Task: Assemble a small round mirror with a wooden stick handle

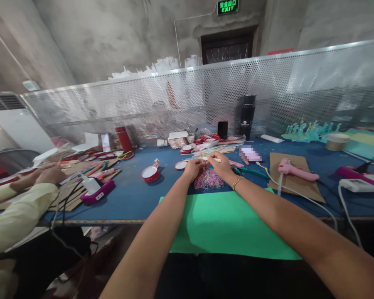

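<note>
A green sheet (pixel 227 224) overlaps the front edge of the blue surface (pixel 132 201). Directly beyond it, inward from that edge, lies a loose pile of multicoloured bands (pixel 209 181). Above the pile, the right hand (pixel 221 167) pinches a pale stick (pixel 217 160). The left hand (pixel 194 168) is alongside, fingers curled; its grip cannot be determined. A black bottle (pixel 247 116) stands upright near the far edge.

Grey walls (pixel 90 37) stand behind a perforated screen (pixel 227 91); an exit sign (pixel 227 7) glows.
</note>
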Action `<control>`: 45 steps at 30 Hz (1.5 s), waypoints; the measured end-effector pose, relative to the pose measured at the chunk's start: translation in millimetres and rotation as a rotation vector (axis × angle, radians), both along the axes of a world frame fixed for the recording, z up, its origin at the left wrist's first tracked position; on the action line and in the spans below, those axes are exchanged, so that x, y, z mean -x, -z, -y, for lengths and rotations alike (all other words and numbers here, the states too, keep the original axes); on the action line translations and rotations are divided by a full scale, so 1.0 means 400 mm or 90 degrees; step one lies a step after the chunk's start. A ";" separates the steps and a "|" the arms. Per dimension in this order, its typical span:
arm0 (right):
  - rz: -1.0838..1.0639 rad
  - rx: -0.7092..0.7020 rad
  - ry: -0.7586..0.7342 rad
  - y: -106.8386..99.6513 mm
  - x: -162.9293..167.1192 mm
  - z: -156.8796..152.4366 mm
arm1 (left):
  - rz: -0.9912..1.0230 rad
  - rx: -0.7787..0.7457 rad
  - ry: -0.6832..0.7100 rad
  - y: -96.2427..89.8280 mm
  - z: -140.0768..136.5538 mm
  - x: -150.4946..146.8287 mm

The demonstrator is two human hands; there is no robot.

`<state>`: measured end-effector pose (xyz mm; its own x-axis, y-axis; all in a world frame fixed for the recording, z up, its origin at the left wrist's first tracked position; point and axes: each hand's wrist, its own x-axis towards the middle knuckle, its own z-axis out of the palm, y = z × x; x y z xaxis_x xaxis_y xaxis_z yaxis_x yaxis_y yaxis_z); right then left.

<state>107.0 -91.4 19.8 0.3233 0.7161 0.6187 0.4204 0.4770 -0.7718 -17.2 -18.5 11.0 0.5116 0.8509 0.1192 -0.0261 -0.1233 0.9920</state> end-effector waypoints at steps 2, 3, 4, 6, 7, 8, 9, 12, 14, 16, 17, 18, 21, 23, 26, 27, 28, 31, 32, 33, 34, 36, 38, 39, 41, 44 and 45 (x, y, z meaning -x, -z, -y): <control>-0.003 0.003 0.008 0.001 -0.004 -0.002 | 0.003 0.012 -0.003 0.003 -0.003 0.000; -0.009 0.005 0.015 0.001 -0.007 -0.003 | 0.001 0.017 -0.005 0.003 -0.003 0.001; -0.016 0.009 0.022 0.001 -0.010 -0.004 | -0.001 0.019 -0.007 0.002 -0.003 0.002; -0.029 0.015 0.029 0.001 -0.014 -0.004 | -0.006 0.018 -0.009 0.000 0.000 0.003; -0.033 0.017 0.025 0.001 -0.014 -0.004 | -0.004 0.018 -0.010 -0.001 0.001 0.003; -0.034 0.016 0.017 0.001 -0.013 -0.003 | 0.002 0.022 -0.011 -0.003 0.003 0.003; -0.034 0.013 0.007 0.000 -0.011 -0.002 | 0.008 0.027 -0.010 -0.004 0.005 0.003; -0.017 0.002 -0.008 0.000 -0.002 0.001 | 0.012 0.023 -0.006 -0.004 0.006 0.000; -0.002 0.000 -0.002 0.000 0.001 0.002 | 0.000 0.010 -0.010 -0.003 0.004 -0.001; 0.006 0.000 0.005 0.001 0.000 0.001 | -0.001 0.012 -0.011 -0.001 0.003 -0.001; 0.006 0.000 0.009 0.001 -0.002 0.000 | 0.002 0.018 -0.008 0.000 0.002 -0.001; 0.004 0.002 0.014 0.002 -0.005 -0.001 | 0.005 0.021 -0.005 0.001 0.001 0.000; -0.019 0.012 0.028 0.004 -0.012 -0.005 | 0.001 0.017 -0.005 0.003 -0.001 0.002; -0.035 0.013 0.021 0.005 -0.012 -0.006 | -0.004 0.015 -0.009 0.003 -0.002 0.003; -0.027 0.004 0.000 0.006 -0.006 -0.005 | -0.002 0.020 -0.009 0.002 -0.001 0.002; -0.018 0.002 -0.003 0.007 -0.004 -0.005 | -0.002 0.019 -0.009 0.001 -0.001 0.001; -0.009 0.001 -0.003 0.007 -0.003 -0.005 | -0.003 0.016 -0.009 0.000 0.000 0.001; 0.001 0.006 0.006 0.007 -0.005 -0.007 | 0.005 0.017 -0.005 -0.001 0.001 0.001; -0.004 0.010 0.015 0.007 -0.008 -0.008 | 0.009 0.020 -0.003 -0.001 0.002 0.002; -0.012 0.015 0.024 0.007 -0.011 -0.009 | 0.009 0.021 -0.001 -0.001 0.002 0.002; -0.021 0.019 0.030 0.007 -0.013 -0.009 | 0.006 0.021 -0.001 -0.001 0.002 0.003; -0.037 0.025 0.032 0.008 -0.015 -0.009 | -0.006 0.017 -0.008 0.000 0.002 0.004; -0.038 0.019 0.019 0.007 -0.012 -0.008 | -0.005 0.017 -0.009 0.001 0.001 0.004; -0.032 0.014 0.012 0.006 -0.009 -0.006 | 0.002 0.018 -0.005 0.001 0.001 0.003; -0.016 0.008 0.004 0.005 -0.005 -0.005 | 0.020 0.021 0.006 0.002 0.001 0.002; -0.004 0.012 0.010 0.005 -0.006 -0.005 | 0.024 0.027 0.003 0.001 0.002 0.001; -0.006 0.015 0.019 0.005 -0.008 -0.006 | 0.020 0.029 -0.001 -0.001 0.003 0.001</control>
